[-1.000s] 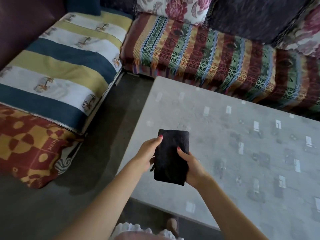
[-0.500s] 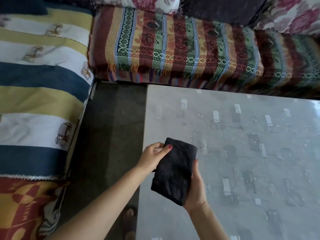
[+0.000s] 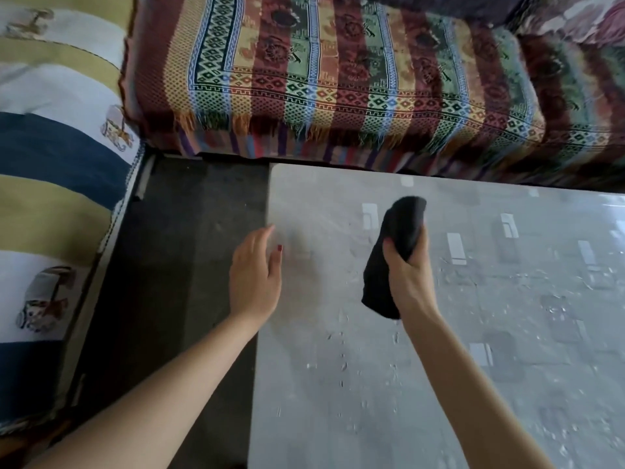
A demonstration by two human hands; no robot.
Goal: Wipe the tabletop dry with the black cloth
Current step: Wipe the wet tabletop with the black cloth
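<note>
A folded black cloth (image 3: 399, 238) is gripped in my right hand (image 3: 407, 279), held just above the grey glossy tabletop (image 3: 473, 350) near its far left part. The cloth sticks out above and below my fist. Small water droplets dot the tabletop (image 3: 341, 353) in front of the cloth and to the right. My left hand (image 3: 257, 275) is empty, fingers apart, palm down over the table's left edge.
A sofa seat with a striped patterned throw (image 3: 338, 79) runs along the table's far edge. A second seat with blue, yellow and white bands (image 3: 57, 164) lies to the left. A dark floor strip (image 3: 176, 265) separates it from the table.
My left hand let go of the cloth and moved left to the table edge. My right hand now holds the cloth alone, farther over the tabletop. The camera tilted closer to the table.
</note>
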